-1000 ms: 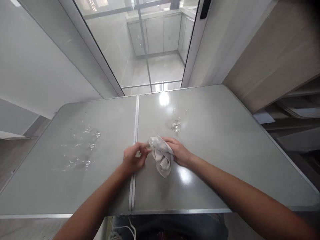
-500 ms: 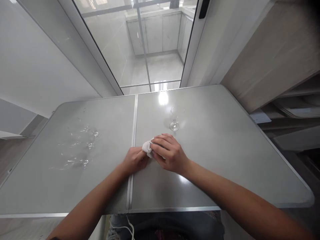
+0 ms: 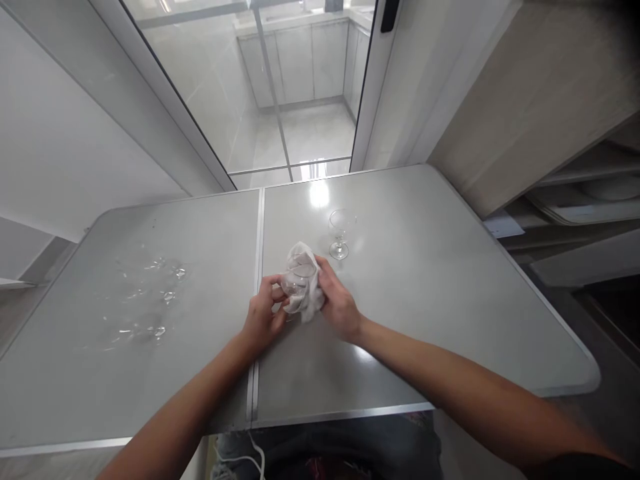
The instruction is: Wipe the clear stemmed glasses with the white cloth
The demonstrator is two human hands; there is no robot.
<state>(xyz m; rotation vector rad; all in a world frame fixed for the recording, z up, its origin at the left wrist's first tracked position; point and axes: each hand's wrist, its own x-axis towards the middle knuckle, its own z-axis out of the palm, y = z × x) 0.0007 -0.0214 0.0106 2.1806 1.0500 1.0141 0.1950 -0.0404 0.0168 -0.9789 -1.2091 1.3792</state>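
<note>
Over the middle of a grey table (image 3: 425, 280), my left hand (image 3: 263, 317) is closed on a clear stemmed glass (image 3: 295, 281), its bowl showing against the cloth. My right hand (image 3: 337, 303) is closed on a white cloth (image 3: 305, 280) bunched around the far side of that glass. Both hands meet just right of the table's centre seam. A second clear stemmed glass (image 3: 340, 233) stands upright on the table a little beyond my right hand.
Several more clear glasses (image 3: 150, 300) lie or stand on the table's left half, hard to separate. Behind the table is a glass sliding door (image 3: 270, 93). A wooden cabinet with shelves (image 3: 550, 120) flanks the right side. The table's near edge is close to my body.
My right hand turned from lying over the cloth to gripping it from the right, and the cloth-wrapped glass rose into view between both hands. The camera shifted slightly.
</note>
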